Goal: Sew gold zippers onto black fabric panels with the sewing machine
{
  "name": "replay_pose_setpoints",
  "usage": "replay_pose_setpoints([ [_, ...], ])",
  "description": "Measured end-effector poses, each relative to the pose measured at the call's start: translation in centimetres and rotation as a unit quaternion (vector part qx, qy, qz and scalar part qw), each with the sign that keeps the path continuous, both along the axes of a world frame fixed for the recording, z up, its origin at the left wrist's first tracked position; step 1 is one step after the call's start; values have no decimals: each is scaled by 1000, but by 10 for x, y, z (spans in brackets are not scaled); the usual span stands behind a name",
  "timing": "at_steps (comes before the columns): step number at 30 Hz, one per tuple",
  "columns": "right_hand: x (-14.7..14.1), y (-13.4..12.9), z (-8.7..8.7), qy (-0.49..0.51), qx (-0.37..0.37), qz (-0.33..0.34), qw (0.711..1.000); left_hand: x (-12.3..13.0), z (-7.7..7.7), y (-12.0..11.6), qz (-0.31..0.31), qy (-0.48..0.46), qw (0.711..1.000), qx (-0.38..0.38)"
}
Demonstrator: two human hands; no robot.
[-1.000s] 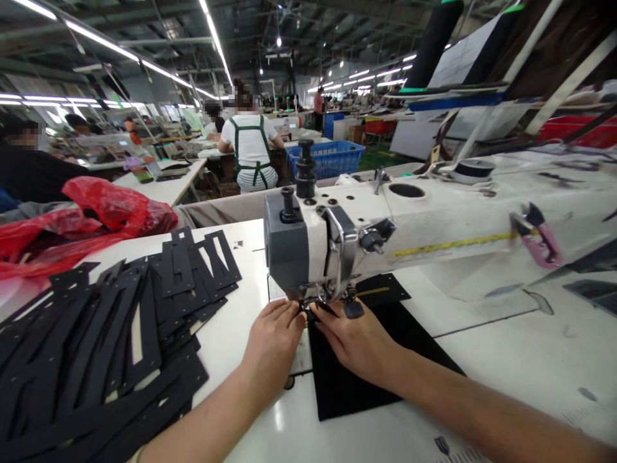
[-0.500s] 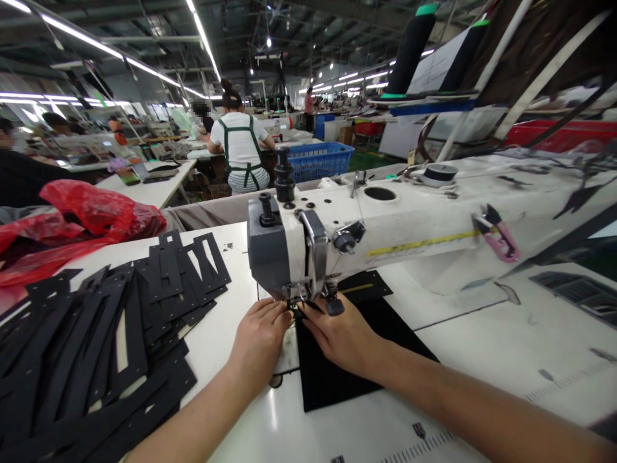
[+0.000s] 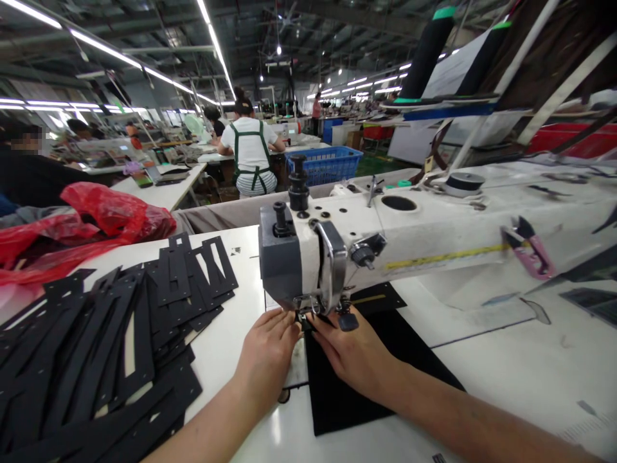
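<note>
A white sewing machine (image 3: 414,238) with a dark grey head cover stands over the table. Under its needle area lies a black fabric panel (image 3: 342,399), with a black strip piece (image 3: 380,298) at its far end. My left hand (image 3: 270,350) is just left of the presser foot, fingers together and bent down at the work's edge; its fingertips are partly hidden by the machine. My right hand (image 3: 354,350) rests on the black panel right of the needle, fingers close together and pressing the fabric, with the tips partly behind the foot.
Many black cut pieces (image 3: 120,341) are heaped on the left of the table. Behind them lies a red plastic bag (image 3: 116,212). Pink-handled snips (image 3: 533,254) sit on the machine arm. A blue basket (image 3: 328,165) and a person in a white shirt (image 3: 251,151) are beyond.
The whole view has shifted, so the machine, the panel and both hands appear slightly further right and lower. Both hands keep nearly the same places beside the needle.
</note>
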State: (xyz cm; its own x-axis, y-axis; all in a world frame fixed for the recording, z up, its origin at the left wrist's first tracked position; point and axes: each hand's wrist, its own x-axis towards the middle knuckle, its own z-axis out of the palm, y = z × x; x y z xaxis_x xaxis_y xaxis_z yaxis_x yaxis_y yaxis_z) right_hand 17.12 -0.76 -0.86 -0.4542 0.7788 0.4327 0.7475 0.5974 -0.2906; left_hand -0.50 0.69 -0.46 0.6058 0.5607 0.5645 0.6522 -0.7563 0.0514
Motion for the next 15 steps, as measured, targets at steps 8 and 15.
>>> replay_pose_setpoints([
  [8, -2, -1, -5, 19, 8, -5, 1000, 0, -4, 1, 2, -25, 1000, -15],
  [15, 8, -9, -9, -76, 35, -62, 995, -11, 20, -13, 54, -99, 980, -167],
])
